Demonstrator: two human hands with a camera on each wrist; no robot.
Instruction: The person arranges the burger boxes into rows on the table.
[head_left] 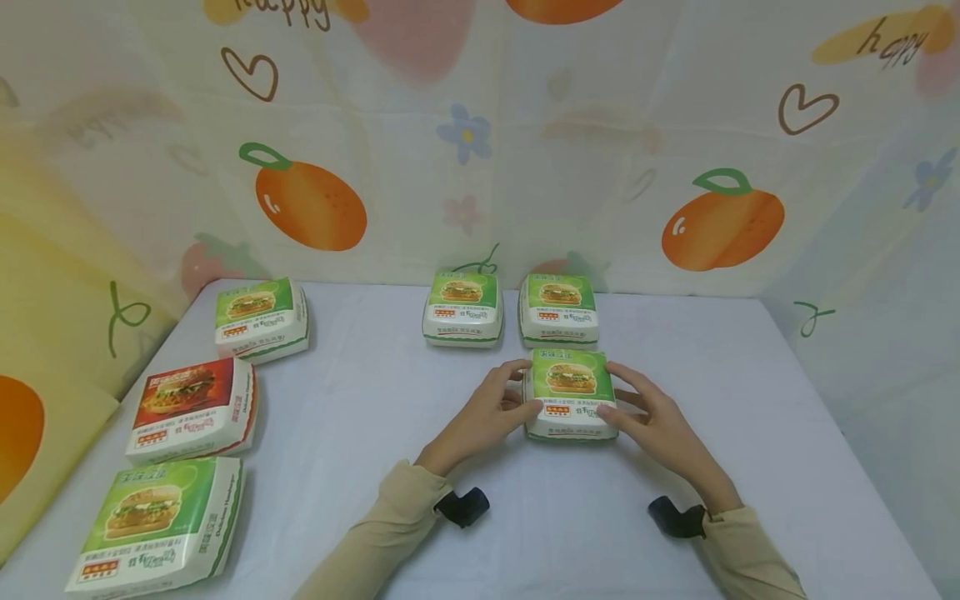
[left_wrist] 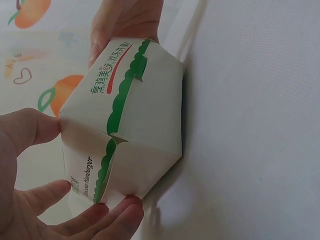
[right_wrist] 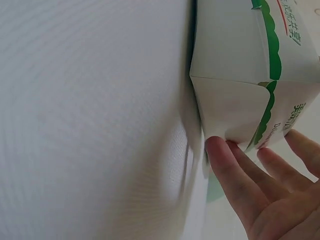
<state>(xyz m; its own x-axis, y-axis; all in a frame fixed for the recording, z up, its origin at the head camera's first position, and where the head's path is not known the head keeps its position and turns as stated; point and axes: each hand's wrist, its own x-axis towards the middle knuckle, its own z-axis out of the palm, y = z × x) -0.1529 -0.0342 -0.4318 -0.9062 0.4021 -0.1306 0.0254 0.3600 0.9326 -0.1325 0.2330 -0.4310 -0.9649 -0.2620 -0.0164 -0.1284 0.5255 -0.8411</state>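
A green-and-white hamburger box [head_left: 572, 380] sits on the white table with both hands on it. On its left side, my left hand [head_left: 487, 408] grips it, thumb near the front corner and fingers along the side wall. My right hand [head_left: 663, 425] holds the opposite side, its thumb on the front part of the lid. Up close in the left wrist view, the box [left_wrist: 150, 95] has its lid closed, and its base appears to touch the cloth. In the right wrist view, fingertips [right_wrist: 220, 150] touch the side wall of the box [right_wrist: 230, 105].
Right behind the held box stands a green box [head_left: 558, 308], with another green box [head_left: 462, 308] to its left. Down the left side are a green box [head_left: 258, 317], a red box [head_left: 187, 408] and a nearer green box [head_left: 153, 525]. A printed curtain [head_left: 465, 192] hangs behind.
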